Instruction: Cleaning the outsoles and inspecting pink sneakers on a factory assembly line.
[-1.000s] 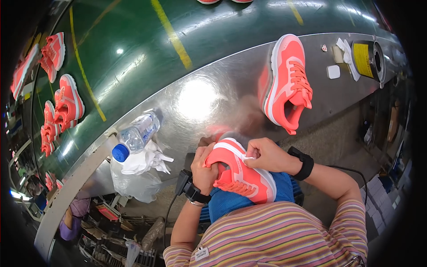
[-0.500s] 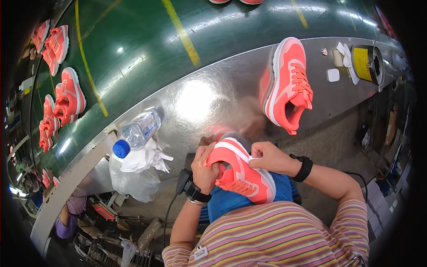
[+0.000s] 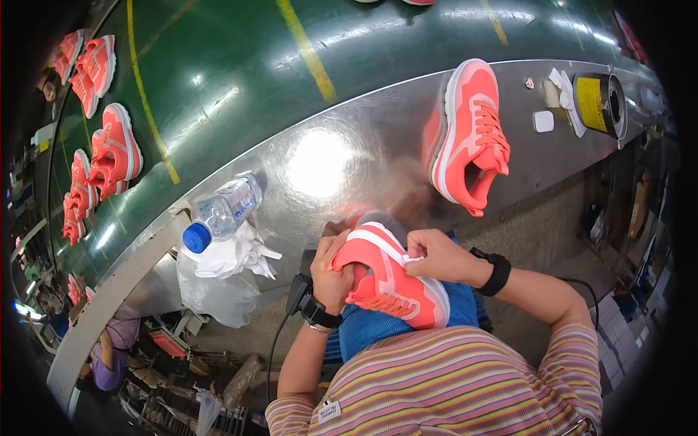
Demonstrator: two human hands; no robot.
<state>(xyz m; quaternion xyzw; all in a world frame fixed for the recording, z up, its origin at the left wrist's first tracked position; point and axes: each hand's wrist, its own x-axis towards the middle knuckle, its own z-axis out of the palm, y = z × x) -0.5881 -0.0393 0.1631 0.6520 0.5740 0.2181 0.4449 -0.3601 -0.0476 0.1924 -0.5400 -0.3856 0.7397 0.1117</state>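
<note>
Above my lap a coral sneaker with a white sole lies tilted on its side, its toe towards my body. My left hand is closed round the heel end, some fingers hidden inside the opening. My right hand pinches a small white piece of cloth and presses it against the edge of the white sole. Most of that cloth is hidden by the fingers. A second coral sneaker stands on the metal bench ahead and to the right, toe pointing away.
A bottle with a blue cap lies on white crumpled tissue at the bench's left. At the right are a can and a small white square. Beyond the metal bench, a green conveyor carries several coral sneakers.
The held sneaker has tipped slightly, showing more of its side. Sneakers on the conveyor have shifted a little in view. Both hands keep their hold.
</note>
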